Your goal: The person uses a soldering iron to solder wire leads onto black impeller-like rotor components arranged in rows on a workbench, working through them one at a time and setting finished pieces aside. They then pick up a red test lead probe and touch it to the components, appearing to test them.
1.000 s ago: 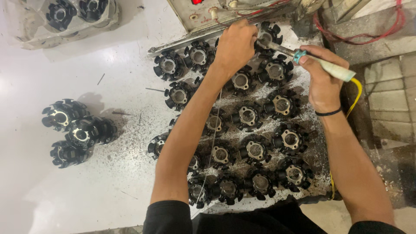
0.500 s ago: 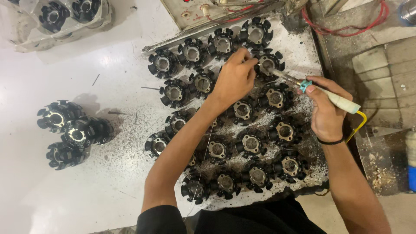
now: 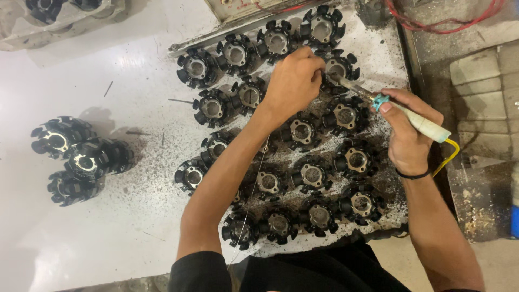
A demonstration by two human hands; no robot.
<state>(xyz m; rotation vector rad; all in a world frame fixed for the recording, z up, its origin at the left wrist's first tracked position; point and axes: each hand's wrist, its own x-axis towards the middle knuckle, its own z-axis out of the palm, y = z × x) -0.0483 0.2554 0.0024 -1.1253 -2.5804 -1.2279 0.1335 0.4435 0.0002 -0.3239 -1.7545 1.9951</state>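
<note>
Several black star-shaped stator cores (image 3: 303, 131) lie in rows on a dirty white table (image 3: 135, 227). My left hand (image 3: 294, 81) is closed next to a core in the second row from the back (image 3: 339, 66), pinching a thin wire (image 3: 258, 168) that trails back along my forearm. My right hand (image 3: 410, 135) grips a soldering iron (image 3: 419, 121) with a cream handle and a yellow cable. Its metal tip points left and meets the same core just beside my left fingers.
Three more stator cores (image 3: 81, 159) sit in a cluster at the left. A tray (image 3: 111, 10) with other cores is at the back left. A metal bar (image 3: 216, 37) runs behind the rows. Red wires (image 3: 432, 24) and a beige ribbed block (image 3: 481, 97) lie at the right.
Both hands came from a core in the back row to one in the second row. The iron's tip followed the left fingers. The view shifted too.
</note>
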